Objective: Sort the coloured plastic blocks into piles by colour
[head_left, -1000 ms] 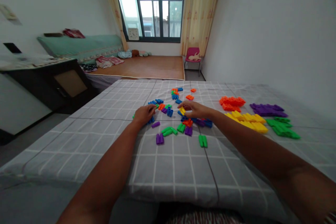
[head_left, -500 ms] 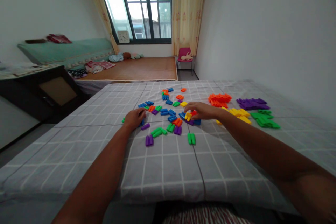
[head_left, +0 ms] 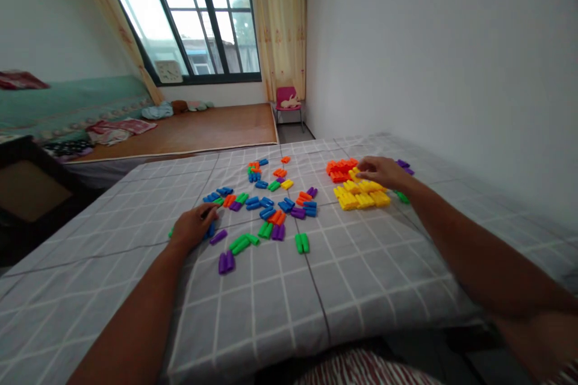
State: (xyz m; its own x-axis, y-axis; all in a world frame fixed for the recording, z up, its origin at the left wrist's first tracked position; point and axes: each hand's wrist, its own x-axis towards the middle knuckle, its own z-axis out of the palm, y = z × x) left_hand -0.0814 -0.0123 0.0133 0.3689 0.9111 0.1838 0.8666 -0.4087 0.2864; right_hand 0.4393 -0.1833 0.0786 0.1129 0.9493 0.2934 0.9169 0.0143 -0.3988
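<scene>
My right hand (head_left: 379, 172) is over the back of a stack of yellow pieces (head_left: 362, 195), its fingers pinched on a yellow piece (head_left: 354, 174). Beside it lies an orange pile (head_left: 339, 169); purple pieces (head_left: 405, 166) and green pieces (head_left: 401, 197) show partly behind the wrist. My left hand (head_left: 194, 227) rests low at the left of the scattered coloured pieces, fingers curled; what they hold, if anything, is hidden. A blue piece (head_left: 210, 230) shows by it, and a purple piece (head_left: 218, 237) lies to its right.
The pieces lie on a grey checked cloth (head_left: 253, 307). Nearer the front are a green pair (head_left: 302, 243) and a purple pair (head_left: 226, 262). A white wall (head_left: 428, 60) stands to the right. Beyond are a bed (head_left: 217, 126) and a pink chair (head_left: 287, 99).
My right hand has moved right from the scattered pieces to the yellow stack, and the yellow piece has gone with it. The view has turned right. My left hand stays beside the scattered pieces.
</scene>
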